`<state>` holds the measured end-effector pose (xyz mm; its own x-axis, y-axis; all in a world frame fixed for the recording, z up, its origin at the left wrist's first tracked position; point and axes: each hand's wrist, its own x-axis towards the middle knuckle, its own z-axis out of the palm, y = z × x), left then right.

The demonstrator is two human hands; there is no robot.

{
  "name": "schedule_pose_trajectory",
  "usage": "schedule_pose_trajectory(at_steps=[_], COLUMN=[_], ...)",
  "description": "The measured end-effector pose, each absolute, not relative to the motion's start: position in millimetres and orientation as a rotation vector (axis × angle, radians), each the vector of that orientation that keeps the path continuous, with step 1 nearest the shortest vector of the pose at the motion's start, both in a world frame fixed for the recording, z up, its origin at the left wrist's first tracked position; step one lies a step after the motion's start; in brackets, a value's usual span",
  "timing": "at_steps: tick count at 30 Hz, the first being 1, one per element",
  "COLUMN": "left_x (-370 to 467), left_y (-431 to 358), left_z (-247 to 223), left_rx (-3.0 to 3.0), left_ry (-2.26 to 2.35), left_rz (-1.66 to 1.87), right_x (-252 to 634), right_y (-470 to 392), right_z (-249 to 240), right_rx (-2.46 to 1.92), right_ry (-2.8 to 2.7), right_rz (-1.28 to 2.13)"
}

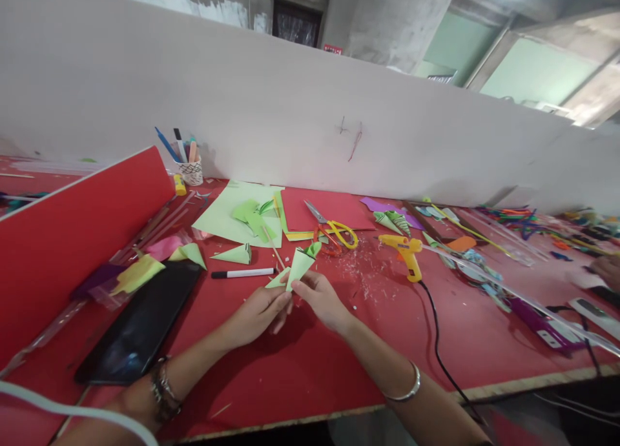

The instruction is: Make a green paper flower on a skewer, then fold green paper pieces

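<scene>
My right hand (323, 299) pinches a rolled light-green paper cone (299, 269), its wide end up and a curled darker green piece (312, 249) showing at the mouth. Close against it, my left hand (261, 312) is closed on a second light-green paper piece (277, 279); its fingers are partly hidden. A thin wooden stick (274, 248) slants down toward the left hand, and whether it is held I cannot tell. Left of the hands lie a black-and-white marker (243, 273) and another green paper cone (233, 254). Scissors (334, 230) with red and yellow handles lie beyond.
A yellow glue gun (405, 253) with a black cord lies to the right. Red sheets (322, 208) and a pale green sheet (213, 213) lie behind. A black phone-like slab (145, 323) is at left, near a cup of pens (190, 171). A white partition (290, 110) rises behind.
</scene>
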<state>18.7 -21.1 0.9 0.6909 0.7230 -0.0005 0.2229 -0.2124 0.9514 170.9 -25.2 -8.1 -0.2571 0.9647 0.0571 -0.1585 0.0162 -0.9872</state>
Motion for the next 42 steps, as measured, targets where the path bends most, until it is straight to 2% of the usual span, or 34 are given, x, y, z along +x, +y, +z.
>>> schedule_pose_trajectory(at_steps=[3,7,12,18,28,34,42], left_x=[20.3,21.3,19.0,14.5,19.7,21.7,17.0], left_y=[-21.6,-21.2,-16.1,-7.5,-8.5,-12.9,-9.1], left_z=[-1.4,-0.9,-1.6,-8.7,2.0,13.0,6.2], left_rx=[1.738,1.853,1.793,1.498,1.203,1.232,1.285], left_ry=[0.781,0.835,0.943,0.833,1.082,0.974,1.048], left_rz=[0.570,0.589,0.812,0.957,1.084,1.083,1.089], right_x=[173.3,176.5,179.7,177.0,174.8,172.6,173.2], right_y=[-26.2,-26.8,-26.8,-28.8,-27.0,-28.2,-28.7], right_z=[-2.6,-0.4,4.2,1.7,-1.3,-5.0,-0.1], right_rx=[-0.925,-1.047,-1.043,-0.992,-1.107,-1.204,-1.116], right_ry=[-1.467,-1.605,-1.799,-2.082,-2.151,-2.278,-2.265], right_rz=[1.387,1.092,0.817,0.878,0.774,0.611,0.646])
